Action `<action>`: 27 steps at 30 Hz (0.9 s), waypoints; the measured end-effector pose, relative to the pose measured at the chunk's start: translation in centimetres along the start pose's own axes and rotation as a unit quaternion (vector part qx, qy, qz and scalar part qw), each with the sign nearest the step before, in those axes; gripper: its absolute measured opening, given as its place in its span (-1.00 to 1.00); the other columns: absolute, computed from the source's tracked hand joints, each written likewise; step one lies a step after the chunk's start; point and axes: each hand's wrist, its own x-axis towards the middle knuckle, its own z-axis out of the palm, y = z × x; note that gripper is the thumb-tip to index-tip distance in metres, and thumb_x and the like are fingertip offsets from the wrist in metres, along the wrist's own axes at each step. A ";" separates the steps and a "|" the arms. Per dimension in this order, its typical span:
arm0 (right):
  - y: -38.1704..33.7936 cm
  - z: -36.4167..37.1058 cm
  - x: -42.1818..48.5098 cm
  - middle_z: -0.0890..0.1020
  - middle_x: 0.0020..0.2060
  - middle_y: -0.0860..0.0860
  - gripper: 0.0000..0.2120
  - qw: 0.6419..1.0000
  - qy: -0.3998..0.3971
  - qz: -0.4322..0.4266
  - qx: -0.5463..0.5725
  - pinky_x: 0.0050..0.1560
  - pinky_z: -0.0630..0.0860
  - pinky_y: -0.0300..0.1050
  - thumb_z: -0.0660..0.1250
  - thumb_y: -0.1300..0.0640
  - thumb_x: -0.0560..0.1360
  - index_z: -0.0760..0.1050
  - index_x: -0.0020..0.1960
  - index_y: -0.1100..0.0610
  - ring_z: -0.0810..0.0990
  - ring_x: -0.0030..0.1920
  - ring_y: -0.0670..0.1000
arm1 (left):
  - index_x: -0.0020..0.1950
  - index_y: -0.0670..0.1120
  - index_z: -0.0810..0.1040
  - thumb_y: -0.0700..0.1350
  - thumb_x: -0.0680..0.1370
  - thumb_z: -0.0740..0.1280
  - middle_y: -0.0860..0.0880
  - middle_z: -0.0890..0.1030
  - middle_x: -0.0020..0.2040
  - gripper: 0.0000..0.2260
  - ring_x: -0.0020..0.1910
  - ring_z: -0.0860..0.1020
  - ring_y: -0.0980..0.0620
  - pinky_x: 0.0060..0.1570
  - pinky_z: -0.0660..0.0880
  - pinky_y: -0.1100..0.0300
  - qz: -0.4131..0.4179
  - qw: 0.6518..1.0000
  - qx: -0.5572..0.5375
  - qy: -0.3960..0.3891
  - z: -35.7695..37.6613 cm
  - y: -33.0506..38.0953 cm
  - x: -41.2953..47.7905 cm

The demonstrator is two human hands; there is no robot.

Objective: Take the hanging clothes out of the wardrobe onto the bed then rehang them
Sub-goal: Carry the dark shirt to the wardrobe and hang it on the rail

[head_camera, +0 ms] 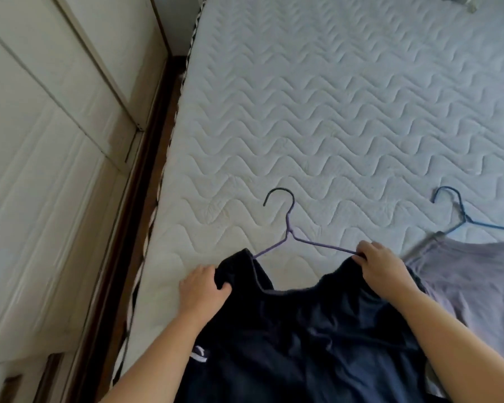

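Left hand [205,286] clutches a dark shirt [303,344], right hand [382,267] pinches its hanger [289,228]; right of them, a grey shirt [463,274] lies on the bed [332,112], rehanging seemingly unfinished.

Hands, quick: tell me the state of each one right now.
Left hand: grips the dark shirt at one shoulder.
Right hand: grips the end of the purple hanger at the shirt's other shoulder.
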 end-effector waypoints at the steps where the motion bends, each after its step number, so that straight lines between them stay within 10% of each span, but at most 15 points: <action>1: -0.8 -1.0 -0.9 0.51 -0.12 0.15 -0.81 1.000 0.005 -0.017 0.012 -0.14 0.37 -0.02 0.18 0.14 0.56 0.45 0.01 0.26 0.53 -0.07 0.22 | 0.04 -0.06 0.45 0.05 0.48 0.24 -0.05 0.51 0.07 -0.76 0.13 0.47 -0.09 0.12 0.38 0.06 0.009 1.000 -0.018 0.006 -1.5 -0.7 -1.2; 10: -6.8 -12.3 -11.4 0.48 -0.14 0.02 -0.90 0.990 0.020 -0.114 0.084 -0.10 0.32 -0.11 0.22 0.13 0.55 0.41 -0.11 0.14 0.49 -0.11 0.10 | -0.20 0.17 0.33 0.13 0.52 0.23 0.21 0.45 -0.19 -0.86 -0.20 0.45 0.29 -0.19 0.41 0.33 0.065 0.974 -0.214 -0.043 -15.5 -4.1 -16.0; 14: -9.0 -17.9 -16.8 0.48 -0.21 -0.01 -0.89 0.978 0.022 -0.183 0.098 -0.12 0.30 -0.16 0.28 0.13 0.51 0.39 -0.18 0.06 0.46 -0.14 0.05 | -0.01 0.08 0.46 0.50 0.30 0.09 0.19 0.56 -0.06 -0.43 -0.07 0.53 0.24 -0.16 0.43 0.33 0.079 0.973 -0.216 0.032 -20.1 -5.6 -23.6; 18: -11.5 -22.7 -21.9 0.49 -0.21 -0.04 -0.91 0.965 0.027 -0.242 0.094 -0.20 0.28 -0.28 0.29 0.12 0.51 0.42 -0.16 0.06 0.46 -0.14 0.00 | -0.16 0.13 0.41 0.12 0.48 0.29 0.20 0.54 -0.19 -0.88 -0.21 0.51 0.23 -0.21 0.48 0.30 0.069 0.968 -0.188 0.151 -23.4 -6.1 -29.2; 27: -15.6 -29.1 -30.1 0.53 -0.17 -0.08 -0.88 0.933 0.074 -0.326 0.135 -0.17 0.33 -0.36 0.36 0.07 0.46 0.48 -0.06 0.08 0.51 -0.08 0.00 | -0.33 -0.17 0.46 0.14 0.45 0.24 -0.02 0.46 -0.47 -0.63 -0.50 0.43 -0.01 -0.51 0.29 0.27 0.088 0.868 -0.117 0.475 -29.5 -6.8 -40.7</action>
